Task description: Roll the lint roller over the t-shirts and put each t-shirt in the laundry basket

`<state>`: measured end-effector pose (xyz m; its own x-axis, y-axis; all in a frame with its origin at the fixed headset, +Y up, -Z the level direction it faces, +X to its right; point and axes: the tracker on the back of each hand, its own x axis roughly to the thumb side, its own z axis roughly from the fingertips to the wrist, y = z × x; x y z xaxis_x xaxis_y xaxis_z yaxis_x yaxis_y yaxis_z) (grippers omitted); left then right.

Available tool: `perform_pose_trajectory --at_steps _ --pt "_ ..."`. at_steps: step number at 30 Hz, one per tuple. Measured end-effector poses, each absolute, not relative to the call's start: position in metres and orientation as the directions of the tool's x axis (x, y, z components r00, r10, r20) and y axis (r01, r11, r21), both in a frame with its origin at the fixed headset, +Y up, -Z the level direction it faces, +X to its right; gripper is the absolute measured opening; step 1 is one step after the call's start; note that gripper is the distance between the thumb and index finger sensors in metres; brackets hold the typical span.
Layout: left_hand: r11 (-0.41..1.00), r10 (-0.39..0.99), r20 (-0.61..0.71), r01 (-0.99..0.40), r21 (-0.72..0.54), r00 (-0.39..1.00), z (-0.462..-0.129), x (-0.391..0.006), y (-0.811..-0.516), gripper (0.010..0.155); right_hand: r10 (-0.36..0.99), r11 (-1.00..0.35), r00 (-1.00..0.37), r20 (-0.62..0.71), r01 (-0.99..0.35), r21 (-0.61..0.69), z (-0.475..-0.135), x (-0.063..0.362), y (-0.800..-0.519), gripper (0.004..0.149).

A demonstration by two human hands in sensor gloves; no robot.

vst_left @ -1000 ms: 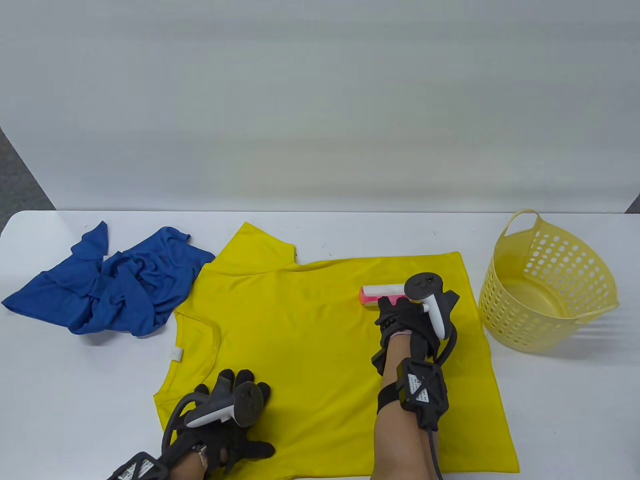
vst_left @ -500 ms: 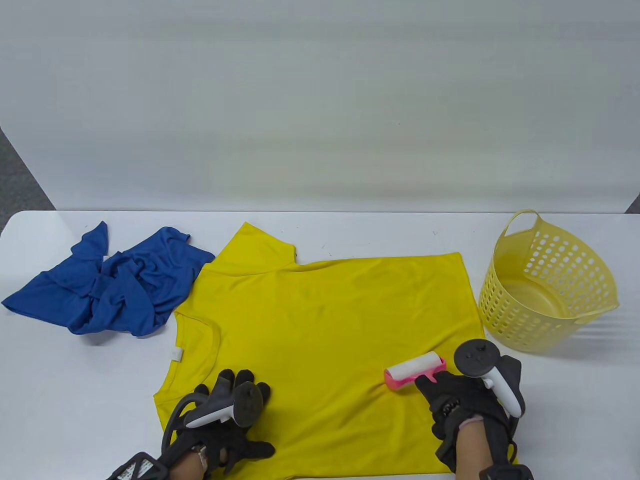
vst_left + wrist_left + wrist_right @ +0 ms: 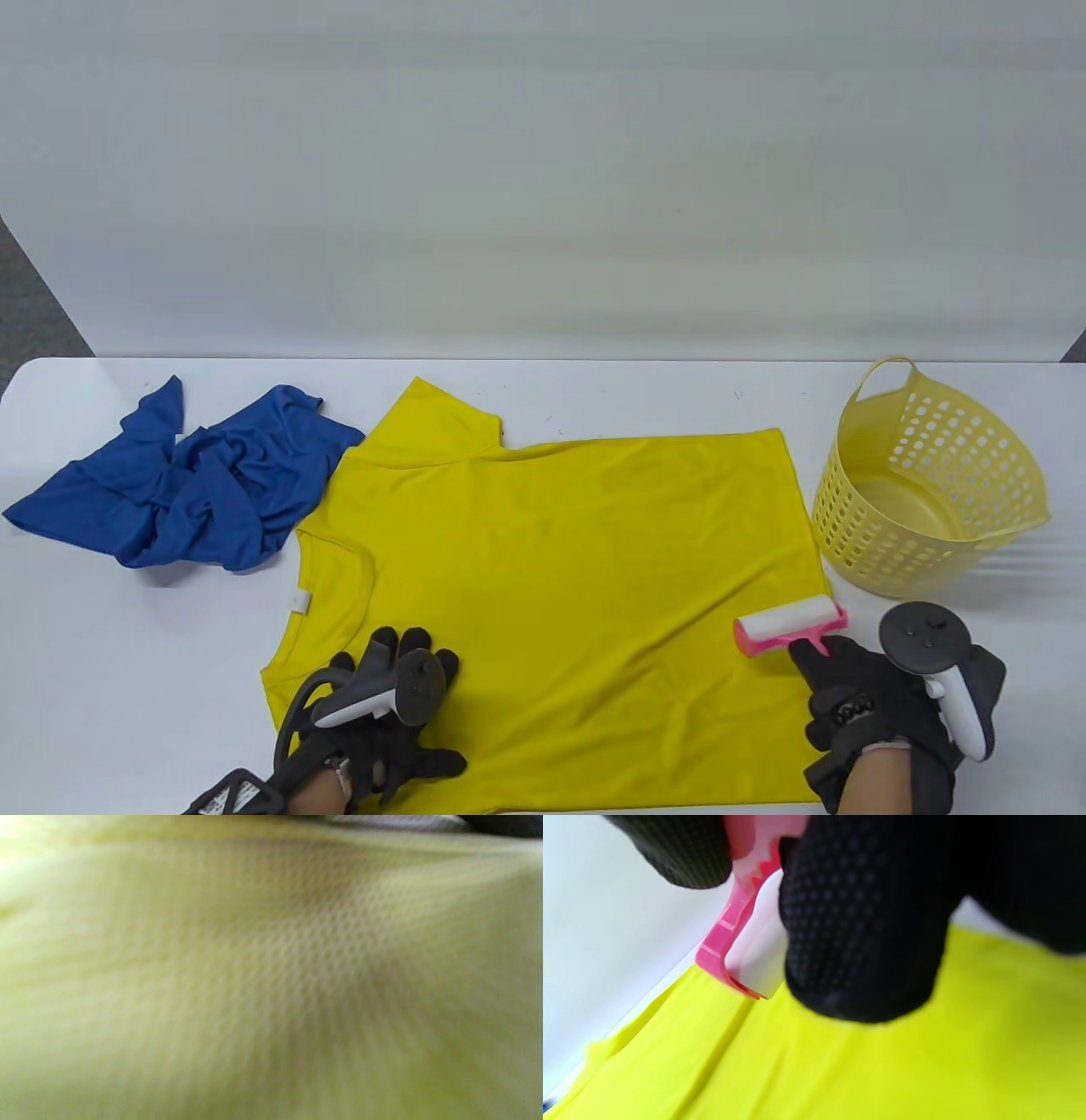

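Observation:
A yellow t-shirt point(image 3: 551, 560) lies spread flat on the white table, its collar to the left. My right hand point(image 3: 857, 709) grips the pink handle of a lint roller point(image 3: 789, 624), whose white roll rests at the shirt's right hem. In the right wrist view the pink frame of the lint roller point(image 3: 729, 929) shows between my black fingers point(image 3: 865, 942) above the yellow t-shirt point(image 3: 882, 1069). My left hand point(image 3: 394, 692) lies flat with fingers spread on the shirt's near shoulder. The left wrist view is filled with blurred fabric of the yellow t-shirt point(image 3: 271, 984). A crumpled blue t-shirt point(image 3: 187, 484) sits at the left.
A yellow perforated laundry basket point(image 3: 929, 484) stands at the right of the table, tilted, with nothing seen inside. Bare white table point(image 3: 976, 628) shows between the basket and my right hand. A grey wall rises behind the table.
My right hand has pulled the lint roller from the shirt's far right area towards me and rightward to the hem. The left hand has stayed pressed on the shirt.

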<state>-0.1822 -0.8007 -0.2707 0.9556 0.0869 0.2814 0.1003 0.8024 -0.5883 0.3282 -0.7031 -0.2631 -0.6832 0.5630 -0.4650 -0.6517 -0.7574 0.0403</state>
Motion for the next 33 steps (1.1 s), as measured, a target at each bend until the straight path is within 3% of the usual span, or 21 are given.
perform_pose_trajectory --at_steps 5,7,12,15,20,24,31,33 --pt "0.801 0.089 0.281 0.099 -0.59 0.956 -0.271 -0.182 -0.801 0.107 0.598 -0.771 -0.575 -0.558 -0.603 -0.205 -0.253 0.37 -0.724 0.063" --pt "0.801 0.085 0.282 0.102 -0.59 0.956 -0.271 -0.182 -0.801 0.108 0.613 -0.767 -0.562 -0.555 -0.592 -0.248 -0.255 0.377 -0.735 0.063" --pt "0.802 0.083 0.282 0.104 -0.589 0.956 -0.271 -0.182 -0.801 0.107 0.53 -0.78 -0.539 -0.655 -0.613 -0.126 -0.261 0.375 -0.751 0.063" --pt "0.802 0.084 0.282 0.103 -0.589 0.956 -0.27 -0.182 -0.801 0.107 0.391 -0.869 -0.623 -0.678 -0.493 -0.048 -0.263 0.374 -0.752 0.064" --pt "0.802 0.084 0.281 0.102 -0.588 0.956 -0.27 -0.182 -0.801 0.107 0.25 -0.922 -0.645 -0.722 -0.387 0.027 -0.267 0.364 -0.752 0.064" --pt "0.803 0.083 0.28 0.102 -0.587 0.956 -0.27 -0.182 -0.8 0.107 0.08 -0.93 -0.694 -0.715 -0.311 0.197 -0.271 0.357 -0.756 0.065" --pt "0.804 0.083 0.279 0.101 -0.585 0.957 -0.27 -0.183 -0.8 0.106 0.1 -0.934 -0.684 -0.723 -0.315 0.169 -0.27 0.358 -0.756 0.067" --pt "0.809 0.08 0.28 0.102 -0.579 0.957 -0.27 -0.183 -0.799 0.106 0.156 -0.941 -0.7 -0.697 -0.321 0.111 -0.269 0.355 -0.747 0.073"
